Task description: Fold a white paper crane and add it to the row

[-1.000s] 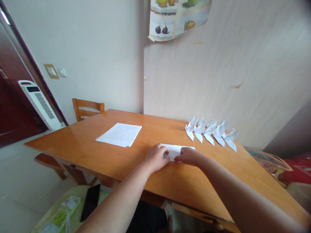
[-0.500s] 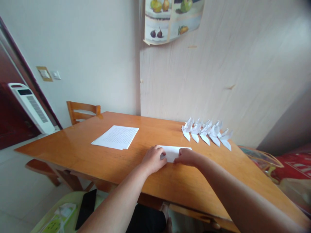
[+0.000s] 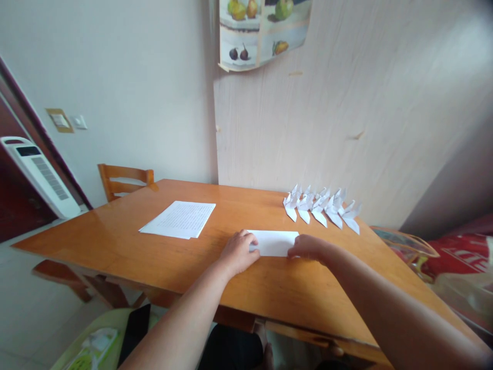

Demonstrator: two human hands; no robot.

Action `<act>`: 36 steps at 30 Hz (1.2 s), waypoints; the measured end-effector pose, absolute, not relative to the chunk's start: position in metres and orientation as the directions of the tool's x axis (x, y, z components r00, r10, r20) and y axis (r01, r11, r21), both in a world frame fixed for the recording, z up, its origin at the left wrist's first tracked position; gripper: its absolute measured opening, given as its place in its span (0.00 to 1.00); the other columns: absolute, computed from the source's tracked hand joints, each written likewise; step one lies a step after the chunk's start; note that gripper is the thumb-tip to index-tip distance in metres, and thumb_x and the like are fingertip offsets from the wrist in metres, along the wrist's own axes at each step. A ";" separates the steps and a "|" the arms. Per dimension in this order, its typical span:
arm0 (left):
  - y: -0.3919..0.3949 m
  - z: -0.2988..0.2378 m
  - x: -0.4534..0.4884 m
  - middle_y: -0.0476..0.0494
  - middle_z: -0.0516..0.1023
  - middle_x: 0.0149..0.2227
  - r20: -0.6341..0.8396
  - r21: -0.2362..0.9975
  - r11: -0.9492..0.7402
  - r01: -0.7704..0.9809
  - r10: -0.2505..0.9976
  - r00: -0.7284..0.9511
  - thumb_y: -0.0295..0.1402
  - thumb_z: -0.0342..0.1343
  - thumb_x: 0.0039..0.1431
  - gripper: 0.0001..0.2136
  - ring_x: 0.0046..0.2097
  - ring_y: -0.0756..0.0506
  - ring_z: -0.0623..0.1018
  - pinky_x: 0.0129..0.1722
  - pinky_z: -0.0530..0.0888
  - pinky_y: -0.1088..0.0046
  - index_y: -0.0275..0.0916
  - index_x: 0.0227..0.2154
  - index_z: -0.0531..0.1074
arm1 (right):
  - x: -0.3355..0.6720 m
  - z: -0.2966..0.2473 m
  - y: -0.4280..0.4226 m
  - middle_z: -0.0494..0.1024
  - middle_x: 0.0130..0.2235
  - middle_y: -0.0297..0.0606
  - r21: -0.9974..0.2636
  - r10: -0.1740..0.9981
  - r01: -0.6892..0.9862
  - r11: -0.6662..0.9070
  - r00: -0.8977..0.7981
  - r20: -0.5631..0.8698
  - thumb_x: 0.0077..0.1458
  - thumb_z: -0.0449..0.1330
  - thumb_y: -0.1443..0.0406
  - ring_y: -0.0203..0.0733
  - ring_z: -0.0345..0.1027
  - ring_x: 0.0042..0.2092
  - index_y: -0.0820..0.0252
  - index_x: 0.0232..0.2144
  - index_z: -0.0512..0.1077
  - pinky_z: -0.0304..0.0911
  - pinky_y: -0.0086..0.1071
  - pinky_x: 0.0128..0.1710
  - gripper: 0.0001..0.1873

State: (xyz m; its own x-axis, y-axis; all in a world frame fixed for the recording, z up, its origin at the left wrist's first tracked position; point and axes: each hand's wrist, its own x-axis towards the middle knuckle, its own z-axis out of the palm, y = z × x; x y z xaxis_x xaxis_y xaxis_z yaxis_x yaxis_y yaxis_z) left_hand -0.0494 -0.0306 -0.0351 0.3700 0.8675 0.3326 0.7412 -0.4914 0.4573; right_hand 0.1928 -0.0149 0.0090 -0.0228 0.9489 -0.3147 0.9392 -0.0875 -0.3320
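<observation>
A white sheet of paper (image 3: pixel 273 243), folded into a long narrow strip, lies flat on the wooden table near its front edge. My left hand (image 3: pixel 239 252) covers the strip's left end, thumb and fingers curved around it and pressing it down. At the right end, my right hand (image 3: pixel 308 247) has its fingers curled in against the paper, the thumb at the near corner. Between the hands the paper's face is bare. Beyond my right hand stand several folded white paper birds (image 3: pixel 319 208) in a close group.
A stack of written sheets (image 3: pixel 179 219) lies on the table (image 3: pixel 185 267) to the left. Behind the table stands a wooden chair (image 3: pixel 125 180). Below left, a pale green stool (image 3: pixel 90 339) holds a dark flat object (image 3: pixel 134 329). Fruit pictures (image 3: pixel 265 31) hang on the wall.
My right hand has slid rightward along the strip to its right end, uncovering more of the paper. My left hand stays on the left end. The whole view has shifted slightly.
</observation>
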 end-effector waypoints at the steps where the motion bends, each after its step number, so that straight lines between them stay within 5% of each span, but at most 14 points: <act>1: -0.031 -0.035 -0.050 0.44 0.72 0.43 0.333 0.461 -0.492 0.739 0.867 0.370 0.31 0.56 0.53 0.07 0.48 0.42 0.72 0.48 0.69 0.67 0.41 0.36 0.71 | 0.196 0.009 -0.016 0.71 0.21 0.34 -0.338 0.949 0.936 -0.097 -0.016 -0.314 0.39 0.66 0.62 0.38 0.63 0.24 0.63 0.22 0.74 0.50 0.30 0.23 0.09; 15: -0.031 -0.028 -0.051 0.45 0.73 0.42 0.319 0.490 -0.487 0.723 0.872 0.372 0.29 0.56 0.52 0.05 0.47 0.43 0.73 0.47 0.69 0.67 0.40 0.34 0.72 | 0.240 0.010 -0.029 0.73 0.24 0.37 -0.423 0.947 0.873 -0.244 0.120 -0.298 0.41 0.67 0.66 0.41 0.65 0.26 0.64 0.24 0.73 0.53 0.32 0.24 0.07; 21: -0.028 -0.031 -0.053 0.44 0.73 0.42 0.320 0.501 -0.493 0.711 0.869 0.377 0.28 0.56 0.51 0.06 0.46 0.43 0.73 0.48 0.69 0.68 0.40 0.34 0.72 | 0.260 0.001 -0.025 0.74 0.50 0.42 -0.475 0.931 0.828 -0.299 0.144 -0.335 0.63 0.59 0.59 0.45 0.72 0.46 0.62 0.51 0.70 0.70 0.43 0.45 0.17; 25: -0.023 -0.027 -0.055 0.44 0.73 0.42 0.265 0.481 -0.492 0.726 0.871 0.414 0.28 0.55 0.50 0.08 0.46 0.43 0.74 0.46 0.69 0.69 0.40 0.35 0.73 | 0.272 -0.013 -0.017 0.72 0.54 0.43 -0.562 0.964 0.787 -0.255 0.163 -0.208 0.64 0.57 0.60 0.44 0.70 0.49 0.57 0.51 0.70 0.69 0.42 0.48 0.15; 28: -0.015 -0.019 -0.053 0.44 0.74 0.40 0.219 0.499 -0.464 0.732 0.884 0.412 0.28 0.55 0.50 0.08 0.44 0.43 0.74 0.43 0.69 0.69 0.41 0.35 0.74 | 0.274 -0.021 -0.008 0.74 0.49 0.42 -0.591 0.980 0.782 -0.197 0.177 -0.092 0.63 0.59 0.59 0.44 0.72 0.46 0.62 0.50 0.71 0.70 0.42 0.44 0.16; 31: -0.003 -0.008 -0.040 0.44 0.76 0.38 0.224 0.587 -0.419 0.693 0.906 0.358 0.29 0.55 0.50 0.07 0.43 0.43 0.74 0.42 0.68 0.70 0.41 0.33 0.74 | 0.269 -0.026 0.004 0.76 0.31 0.37 -0.608 0.980 0.785 -0.123 0.193 0.052 0.58 0.59 0.64 0.42 0.69 0.35 0.63 0.32 0.72 0.61 0.32 0.32 0.07; 36: 0.027 0.001 0.001 0.46 0.77 0.34 0.248 0.734 -0.360 0.575 0.931 0.266 0.30 0.54 0.52 0.03 0.37 0.46 0.75 0.37 0.68 0.73 0.39 0.29 0.72 | 0.256 -0.033 0.028 0.72 0.25 0.33 -0.648 0.963 0.760 -0.045 0.207 0.175 0.51 0.58 0.64 0.38 0.64 0.31 0.59 0.24 0.66 0.50 0.30 0.28 0.07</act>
State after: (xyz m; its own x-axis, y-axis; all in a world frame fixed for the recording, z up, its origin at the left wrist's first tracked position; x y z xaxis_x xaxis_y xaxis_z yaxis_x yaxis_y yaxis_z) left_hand 0.0006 0.0271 0.0012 0.2665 0.9314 0.2480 0.5755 -0.3602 0.7343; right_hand 0.2557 0.0276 -0.0328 0.2066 0.9627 0.1749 0.7599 -0.0453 -0.6484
